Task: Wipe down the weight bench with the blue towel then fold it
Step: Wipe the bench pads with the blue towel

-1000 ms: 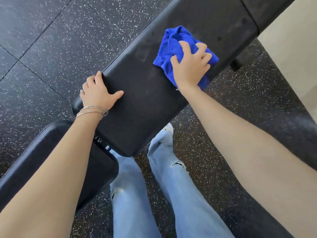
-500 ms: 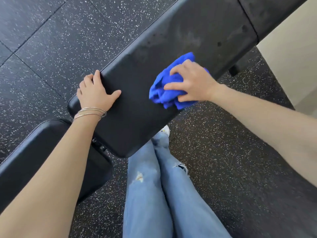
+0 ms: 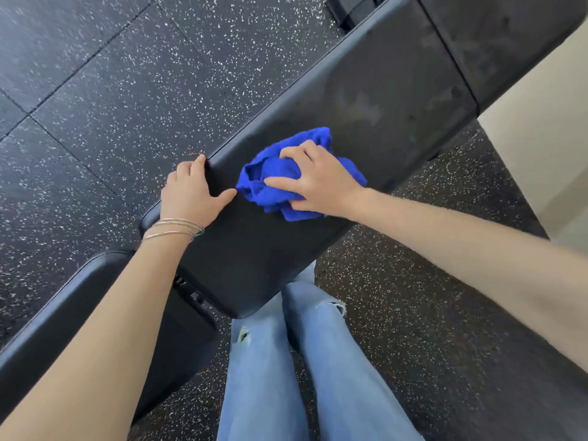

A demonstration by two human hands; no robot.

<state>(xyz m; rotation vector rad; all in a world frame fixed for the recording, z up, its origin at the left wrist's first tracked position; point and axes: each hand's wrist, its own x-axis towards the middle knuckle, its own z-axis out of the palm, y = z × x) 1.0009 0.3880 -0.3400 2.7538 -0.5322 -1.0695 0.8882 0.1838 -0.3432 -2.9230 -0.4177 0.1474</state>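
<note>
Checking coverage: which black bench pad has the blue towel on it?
The long middle black pad, where the right hand grips the crumpled blue towel; not the lower-left pad or upper-right pad.

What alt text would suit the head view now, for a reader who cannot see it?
Seen from above, a person's right hand grips a bunched blue towel against the black pad of a weight bench, while the left hand rests on the pad's far edge. Blue jeans and speckled black floor show below.

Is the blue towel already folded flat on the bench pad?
No, the blue towel is a crumpled bunch that the right hand grips and presses against the bench pad.
</note>
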